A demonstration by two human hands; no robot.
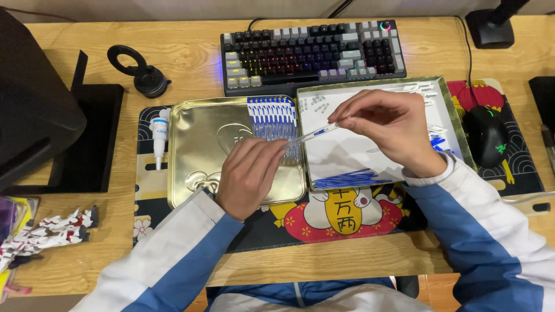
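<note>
Wood made up the largest surface, a pale desk running across the whole frame, with a black keyboard lit in colours at top centre and a dark patterned desk mat spread below it. On that mat sat two shallow trays side by side: a gold metal tray at centre left, with a row of blue-and-white pens lined up along its upper right edge, and a white-lined tray with a green rim at centre right, holding a bundle of thin blue refills along its lower edge. A black mouse lay at the right edge of the frame, a white glue bottle stood just left of the gold tray, and a black ring stand sat in the upper left. The left hand, sleeve in white and blue, came up from the lower left with knuckles toward the camera and fingers curled closed on the lower end of a clear pen barrel. The right hand reached in from the lower right, wrist bent, thumb and forefinger pinched on the barrel's upper end. That barrel hung in mid-air over the seam between the two trays, its long axis slanting from lower left to upper right, a blue band showing near its middle; which end was the tip could not be told.
</note>
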